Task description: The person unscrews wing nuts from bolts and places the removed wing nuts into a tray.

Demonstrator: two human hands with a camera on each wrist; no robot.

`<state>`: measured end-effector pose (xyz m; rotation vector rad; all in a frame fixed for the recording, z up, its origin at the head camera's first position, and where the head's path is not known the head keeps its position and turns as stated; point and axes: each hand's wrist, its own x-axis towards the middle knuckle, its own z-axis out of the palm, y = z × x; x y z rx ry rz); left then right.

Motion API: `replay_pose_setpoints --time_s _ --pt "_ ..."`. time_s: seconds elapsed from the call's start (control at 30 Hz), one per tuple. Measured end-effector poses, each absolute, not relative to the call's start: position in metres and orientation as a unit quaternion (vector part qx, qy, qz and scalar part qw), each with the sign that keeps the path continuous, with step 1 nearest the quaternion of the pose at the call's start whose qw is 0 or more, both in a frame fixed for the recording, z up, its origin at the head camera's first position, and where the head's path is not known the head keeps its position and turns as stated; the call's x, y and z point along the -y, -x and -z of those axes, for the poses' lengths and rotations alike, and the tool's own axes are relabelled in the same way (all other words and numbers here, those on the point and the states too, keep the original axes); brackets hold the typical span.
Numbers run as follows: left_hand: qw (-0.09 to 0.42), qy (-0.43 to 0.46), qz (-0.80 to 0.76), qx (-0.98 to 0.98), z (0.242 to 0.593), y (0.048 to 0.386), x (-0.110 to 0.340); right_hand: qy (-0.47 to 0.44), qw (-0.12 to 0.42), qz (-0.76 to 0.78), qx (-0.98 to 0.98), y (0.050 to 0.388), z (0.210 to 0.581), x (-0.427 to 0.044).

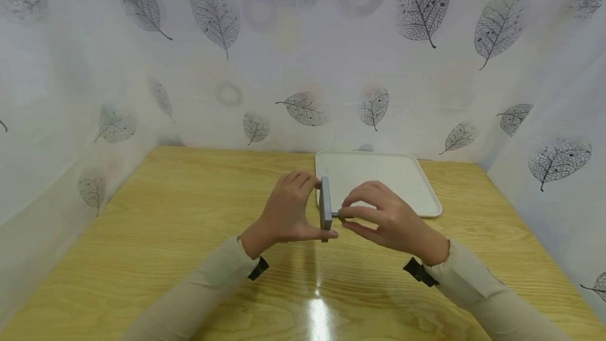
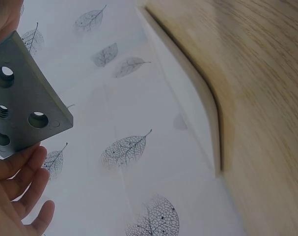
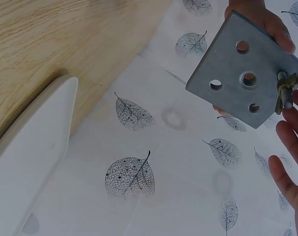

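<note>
Above the table, my left hand grips a grey metal plate by its edges, thumb below and fingers above. The plate stands on edge in the head view. Several round holes pierce the plate, and one shows screw threads in the left wrist view. From its right face sticks a threaded bolt carrying a brass-coloured wing nut. My right hand pinches at the wing nut on the bolt with thumb and fingers. Those fingertips partly hide the nut in the head view.
A white tray lies at the back right of the wooden table, behind the hands. Leaf-patterned curtains stand around the back and sides. A dark strap piece hangs at the right wrist.
</note>
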<state>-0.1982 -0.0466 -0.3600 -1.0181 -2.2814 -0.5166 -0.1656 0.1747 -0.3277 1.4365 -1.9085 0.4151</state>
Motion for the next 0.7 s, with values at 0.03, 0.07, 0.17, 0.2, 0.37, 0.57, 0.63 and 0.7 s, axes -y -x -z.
replay_pose_setpoints --time_s 0.03,0.07,0.17,0.2,0.37,0.57,0.63,0.7 --pt "0.290 0.382 0.193 0.856 0.3602 0.1983 0.0465 -0.553 0.348 -0.159 0.740 0.1656 0.3277 -0.1749" --pt "0.290 0.383 0.193 0.856 0.3603 0.1984 0.0464 -0.551 0.345 -0.158 0.743 0.1657 0.3278 -0.1752" --pt "0.288 0.383 0.193 0.856 0.3607 0.1985 0.0465 -0.542 0.338 -0.152 0.754 0.1658 0.3283 -0.1759" --pt "0.288 0.383 0.193 0.856 0.3607 0.1984 0.0465 -0.539 0.336 -0.150 0.758 0.1660 0.3285 -0.1761" --pt "0.284 0.383 0.194 0.857 0.3604 0.1980 0.0467 -0.527 0.334 -0.143 0.768 0.1675 0.3302 -0.1769" --pt "0.282 0.384 0.195 0.857 0.3609 0.1982 0.0464 -0.520 0.334 -0.139 0.773 0.1704 0.3328 -0.1783" --pt "0.283 0.384 0.195 0.857 0.3610 0.1981 0.0464 -0.521 0.335 -0.139 0.773 0.1711 0.3332 -0.1786" --pt "0.284 0.385 0.193 0.857 0.3611 0.1981 0.0463 -0.522 0.334 -0.141 0.772 0.1714 0.3333 -0.1786"
